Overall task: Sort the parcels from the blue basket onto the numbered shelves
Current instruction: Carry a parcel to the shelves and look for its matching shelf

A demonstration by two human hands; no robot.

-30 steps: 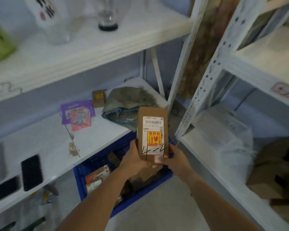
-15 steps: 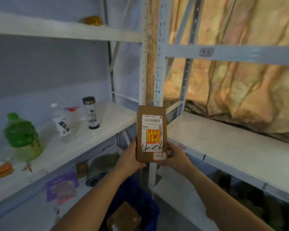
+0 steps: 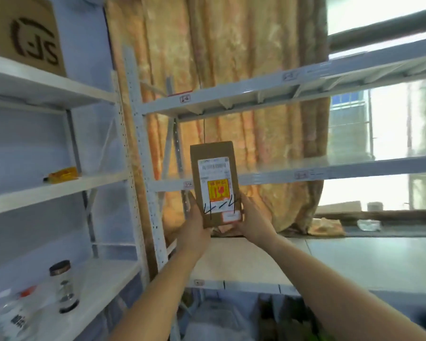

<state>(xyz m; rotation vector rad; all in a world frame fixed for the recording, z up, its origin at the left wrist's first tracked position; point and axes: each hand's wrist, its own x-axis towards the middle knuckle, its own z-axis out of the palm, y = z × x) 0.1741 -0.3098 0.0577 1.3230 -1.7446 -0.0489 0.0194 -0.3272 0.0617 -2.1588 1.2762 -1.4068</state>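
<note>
Before the numbered shelves (image 3: 263,178), I grip the cardboard parcel (image 3: 215,183) upright by its lower end, left hand (image 3: 194,223) and right hand (image 3: 252,221) both clasping it, so its handwritten "4-4" faces me for matching.

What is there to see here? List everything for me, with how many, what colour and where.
parcel: one, brown, with a white label, a yellow-red sticker and 4-4 handwritten on it, held up at centre
cardboard box: one, brown with a dark logo, top left shelf
packet: one, yellow-orange, middle left shelf
jar: one, clear with a dark lid, lower left shelf
bottles: count unclear because of blur, clear, lower left corner
shelf tags: at least five, pale with red, right rack's shelf edges
shelves: several, white, in the left and right racks
curtain: one, orange-gold, behind the racks
left hand: grips the parcel's lower left edge
right hand: grips the parcel's lower right edge
</note>
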